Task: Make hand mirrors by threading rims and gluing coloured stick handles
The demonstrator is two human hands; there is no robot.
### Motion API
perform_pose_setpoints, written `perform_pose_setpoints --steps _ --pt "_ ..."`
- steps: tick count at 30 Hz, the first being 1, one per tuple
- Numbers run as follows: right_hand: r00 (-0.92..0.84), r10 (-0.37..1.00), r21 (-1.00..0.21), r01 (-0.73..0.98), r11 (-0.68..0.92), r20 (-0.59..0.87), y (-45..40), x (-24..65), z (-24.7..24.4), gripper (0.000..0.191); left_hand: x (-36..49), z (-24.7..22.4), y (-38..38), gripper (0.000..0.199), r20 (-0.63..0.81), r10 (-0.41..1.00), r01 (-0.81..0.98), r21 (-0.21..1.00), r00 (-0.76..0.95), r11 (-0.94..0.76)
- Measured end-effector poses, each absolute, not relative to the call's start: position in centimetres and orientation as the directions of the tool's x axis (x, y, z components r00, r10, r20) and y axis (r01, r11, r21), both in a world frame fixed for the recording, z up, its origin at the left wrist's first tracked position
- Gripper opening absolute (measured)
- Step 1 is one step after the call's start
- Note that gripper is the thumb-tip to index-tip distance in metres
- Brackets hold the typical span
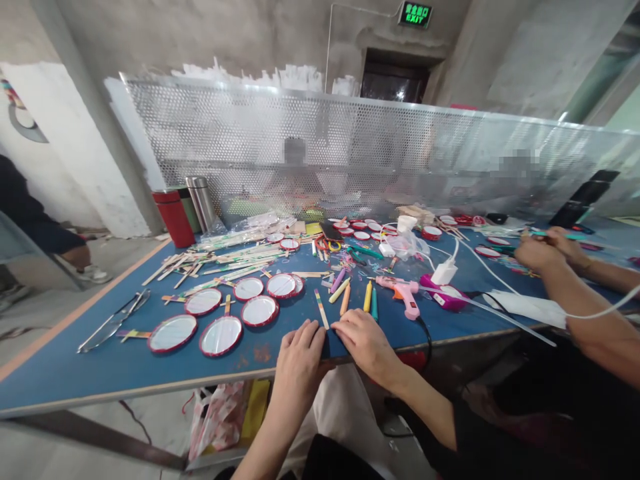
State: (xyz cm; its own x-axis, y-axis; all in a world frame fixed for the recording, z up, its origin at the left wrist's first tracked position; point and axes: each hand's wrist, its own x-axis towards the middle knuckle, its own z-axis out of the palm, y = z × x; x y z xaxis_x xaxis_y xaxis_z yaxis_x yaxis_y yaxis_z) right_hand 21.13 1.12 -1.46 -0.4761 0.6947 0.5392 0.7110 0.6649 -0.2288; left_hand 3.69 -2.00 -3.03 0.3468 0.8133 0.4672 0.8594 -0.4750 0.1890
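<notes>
My left hand [301,350] rests at the table's front edge, its fingers together and bent over the blue top. Just right of it, my right hand [367,343] lies with its fingertips beside the lower end of a painted wooden stick [321,309]. Whether either hand grips the stick cannot be made out. Beyond my right hand are an orange marker [345,301], a yellow one [368,297] and a teal one [375,304]. Round mirrors with red rims [221,335] lie to the left, some with sticks attached. A pink glue gun [404,293] lies on the right.
Eyeglasses [111,323] lie at the left. Behind are piled sticks [240,257], a red bottle [173,219] and a perforated metal screen [340,147]. A white charger [444,271] with cables sits at the right, near another person's arms [575,293].
</notes>
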Motion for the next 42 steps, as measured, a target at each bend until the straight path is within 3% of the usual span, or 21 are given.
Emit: perform_pose_setpoints --steps 3,7,13,22,25,29,31,35,39,42 --pt "-0.419 0.713 -0.351 0.66 0.665 0.563 2.0 20.9 -0.4 0.019 3.7 -2.9 -2.0 0.053 0.462 0.824 0.868 0.196 0.328 -0.456" --pt "-0.431 0.727 -0.368 0.656 0.659 0.535 5.1 18.6 1.9 0.014 3.7 -2.7 -2.1 0.046 0.467 0.82 0.872 0.181 0.331 -0.455" --pt "-0.571 0.741 -0.332 0.664 0.67 0.353 10.9 13.7 3.7 0.069 3.3 -3.2 -1.5 0.048 0.508 0.783 0.851 0.167 0.359 -0.498" --pt "-0.645 0.725 -0.264 0.676 0.688 0.24 13.4 11.5 3.4 0.086 2.8 -3.5 -1.1 0.039 0.598 0.725 0.826 0.177 0.341 -0.535" --pt "-0.662 0.707 -0.256 0.659 0.708 0.25 13.2 11.1 3.4 0.08 2.9 -3.5 -1.0 0.038 0.598 0.726 0.831 0.171 0.34 -0.53" --pt "-0.652 0.704 -0.265 0.652 0.71 0.283 13.0 10.5 3.6 0.041 2.9 -3.5 -0.9 0.041 0.596 0.732 0.83 0.186 0.33 -0.526" --pt "-0.653 0.699 -0.273 0.644 0.715 0.29 12.9 10.5 3.8 0.046 2.8 -3.3 -0.9 0.043 0.599 0.732 0.823 0.204 0.323 -0.53" --pt "-0.661 0.687 -0.294 0.621 0.726 0.301 12.5 12.0 5.1 0.089 2.5 -2.9 -1.3 0.039 0.573 0.763 0.777 0.317 0.3 -0.544" --pt "-0.698 0.634 -0.361 0.527 0.769 0.333 10.2 15.7 6.8 0.093 2.1 -2.6 -1.6 0.016 0.441 0.885 0.656 0.626 0.148 -0.421" --pt "-0.76 0.574 -0.395 0.447 0.803 0.305 7.3 18.1 7.6 0.095 1.7 -2.1 -1.5 0.019 0.301 0.953 0.362 0.892 -0.035 -0.269"
